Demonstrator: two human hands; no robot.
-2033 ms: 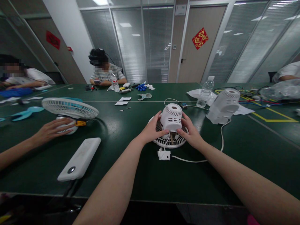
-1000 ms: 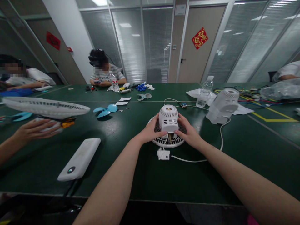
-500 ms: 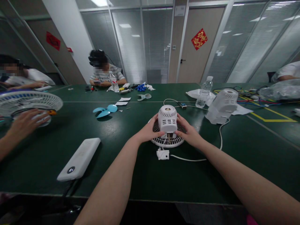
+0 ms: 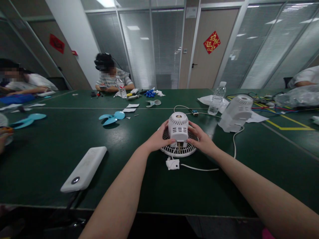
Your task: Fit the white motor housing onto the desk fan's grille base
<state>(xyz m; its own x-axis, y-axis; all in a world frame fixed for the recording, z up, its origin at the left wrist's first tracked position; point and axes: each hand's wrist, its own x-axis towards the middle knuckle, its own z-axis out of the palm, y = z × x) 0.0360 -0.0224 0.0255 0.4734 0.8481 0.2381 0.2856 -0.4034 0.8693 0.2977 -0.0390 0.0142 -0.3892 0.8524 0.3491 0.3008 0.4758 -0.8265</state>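
Between my two hands stands a white fan motor housing, upright on a round white fan grille that lies on the table. My left hand grips the housing from its left, thumb along its lower front. From the other side my right hand holds it the same way, thumb at the lower right. Some of the fingers are hidden behind the housing. Wires run from an opening at its foot to a small white part in front. A white cable lies beside that part.
A white power bank lies at the left, with blue fan blades beyond it. On the right stand a white fan base and a water bottle. Co-workers sit at the far side; another person's hand shows at the left edge.
The co-worker's hand at the left has drawn the large fan grille mostly out of view, uncovering another blue blade set. My hands and the housing have hardly moved.
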